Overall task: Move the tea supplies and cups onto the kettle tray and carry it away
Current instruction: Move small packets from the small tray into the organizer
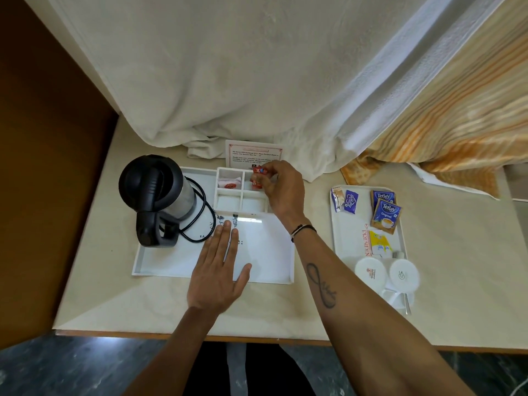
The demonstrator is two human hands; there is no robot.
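Observation:
The white kettle tray (265, 252) lies on the counter with a black kettle (155, 192) at its left and a four-part organiser (241, 192) at its back. My right hand (281, 190) pinches red sachets (257, 178) over the organiser's back right compartment. A white sachet (228, 184) lies in the back left compartment. My left hand (220, 270) rests flat and open on the tray's front edge. To the right, a smaller white tray (343, 232) holds two blue Tetley tea bags (385, 215), a purple sachet (351, 202), a yellow sachet (378, 242) and two upturned white cups (385, 274).
A printed card (253, 152) leans behind the organiser. White curtain cloth (228, 81) and striped orange fabric (443, 124) drape onto the back of the counter. A spoon (407, 304) lies beside the cups. The counter's front edge (257, 337) runs below my arms.

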